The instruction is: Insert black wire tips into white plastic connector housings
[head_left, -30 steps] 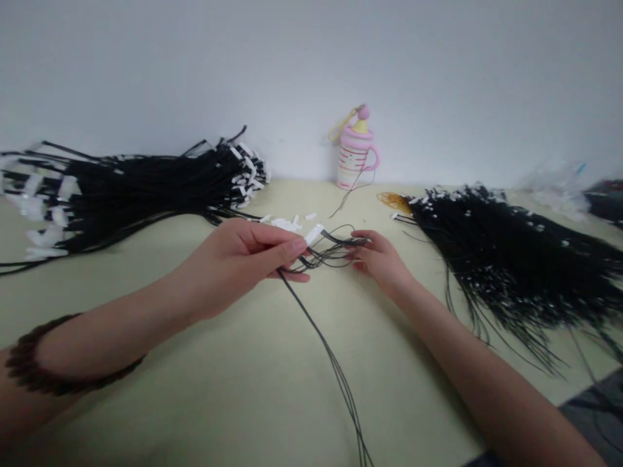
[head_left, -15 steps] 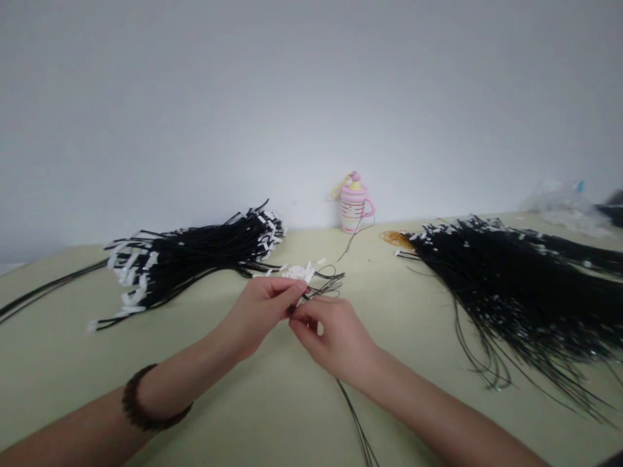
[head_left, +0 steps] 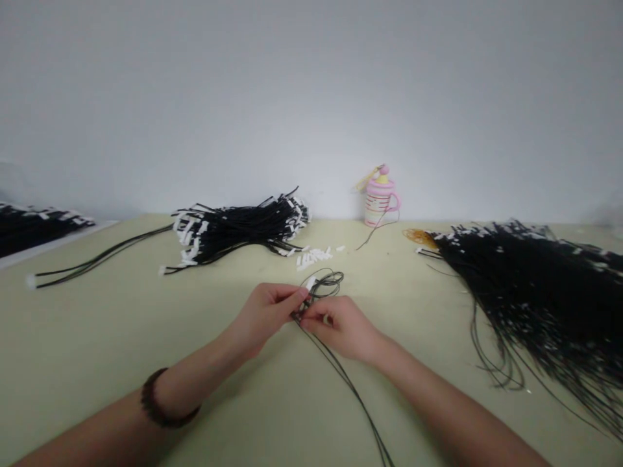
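Note:
Thin black wires (head_left: 355, 390) run from the front edge of the table up to my two hands and curl into a loop (head_left: 335, 279) just beyond them. My left hand (head_left: 263, 319) is closed, thumb and fingers pinching the wires beside a small white piece (head_left: 310, 283) that sticks up past the thumb. Close against it, my right hand (head_left: 344, 328) pinches the same wires between thumb and fingertips. Exactly what lies between the fingertips is too small to make out. A small heap of white pieces (head_left: 312, 257) lies on the table beyond the hands.
A bundle of black wires with white ends (head_left: 238, 227) lies back left, a cable pair (head_left: 104, 255) beside it. A larger black wire bundle (head_left: 530, 279) spreads at right, near an orange coil (head_left: 417, 237). A pink cup (head_left: 380, 202) stands by the wall; another bundle (head_left: 36, 228) sits far left.
The view has shifted, so the table's things appear farther right, and a bundle at far left now shows. Both hands stay together on the wires; the white heap now shows clear of them.

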Demonstrator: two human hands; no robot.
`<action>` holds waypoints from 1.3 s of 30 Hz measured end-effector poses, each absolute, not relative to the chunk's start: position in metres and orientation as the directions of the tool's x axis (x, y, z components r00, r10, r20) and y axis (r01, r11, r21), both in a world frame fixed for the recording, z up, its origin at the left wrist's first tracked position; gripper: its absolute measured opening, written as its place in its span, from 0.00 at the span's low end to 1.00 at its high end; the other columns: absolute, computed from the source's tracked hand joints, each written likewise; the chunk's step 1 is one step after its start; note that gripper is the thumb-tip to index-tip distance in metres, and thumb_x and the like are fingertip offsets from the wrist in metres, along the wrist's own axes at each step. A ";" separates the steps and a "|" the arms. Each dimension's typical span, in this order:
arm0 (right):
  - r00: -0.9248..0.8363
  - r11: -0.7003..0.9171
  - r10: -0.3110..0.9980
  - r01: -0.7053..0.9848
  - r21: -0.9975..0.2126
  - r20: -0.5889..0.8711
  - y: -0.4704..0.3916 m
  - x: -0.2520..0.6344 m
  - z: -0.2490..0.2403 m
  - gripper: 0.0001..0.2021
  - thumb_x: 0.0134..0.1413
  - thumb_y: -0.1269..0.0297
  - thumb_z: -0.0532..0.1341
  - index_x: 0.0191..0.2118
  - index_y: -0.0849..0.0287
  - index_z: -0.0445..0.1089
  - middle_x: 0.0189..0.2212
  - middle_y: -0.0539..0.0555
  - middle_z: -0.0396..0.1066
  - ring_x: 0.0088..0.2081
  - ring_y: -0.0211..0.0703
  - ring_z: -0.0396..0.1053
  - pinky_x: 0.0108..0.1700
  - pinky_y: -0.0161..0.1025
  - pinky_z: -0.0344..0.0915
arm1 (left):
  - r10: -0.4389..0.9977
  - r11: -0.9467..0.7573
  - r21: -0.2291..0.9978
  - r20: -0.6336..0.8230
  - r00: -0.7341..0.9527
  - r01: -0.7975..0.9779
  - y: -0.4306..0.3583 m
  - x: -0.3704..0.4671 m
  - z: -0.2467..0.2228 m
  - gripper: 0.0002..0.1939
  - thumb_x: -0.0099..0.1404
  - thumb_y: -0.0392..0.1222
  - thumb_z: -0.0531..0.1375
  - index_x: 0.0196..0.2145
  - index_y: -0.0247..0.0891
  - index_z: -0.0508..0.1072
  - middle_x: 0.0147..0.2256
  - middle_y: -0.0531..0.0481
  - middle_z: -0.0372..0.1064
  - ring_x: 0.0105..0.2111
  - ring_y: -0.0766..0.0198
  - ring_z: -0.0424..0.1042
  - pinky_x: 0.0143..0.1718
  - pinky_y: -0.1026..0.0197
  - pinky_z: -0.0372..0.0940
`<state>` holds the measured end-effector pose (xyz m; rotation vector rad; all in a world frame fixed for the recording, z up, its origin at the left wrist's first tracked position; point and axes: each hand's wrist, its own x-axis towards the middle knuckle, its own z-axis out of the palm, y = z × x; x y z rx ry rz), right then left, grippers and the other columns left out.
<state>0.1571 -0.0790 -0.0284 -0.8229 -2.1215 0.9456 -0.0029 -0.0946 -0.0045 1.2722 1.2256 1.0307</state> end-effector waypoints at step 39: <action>0.283 0.446 0.880 -0.210 -0.870 0.382 -0.040 0.244 0.021 0.04 0.44 0.74 0.69 0.29 0.66 0.76 0.22 0.51 0.70 0.17 0.26 0.57 0.16 0.25 0.53 | 0.934 0.347 0.873 -0.288 0.214 -0.342 -0.104 -0.015 0.016 0.07 0.60 0.34 0.63 0.27 0.27 0.78 0.29 0.45 0.71 0.27 0.69 0.69 0.40 0.58 0.75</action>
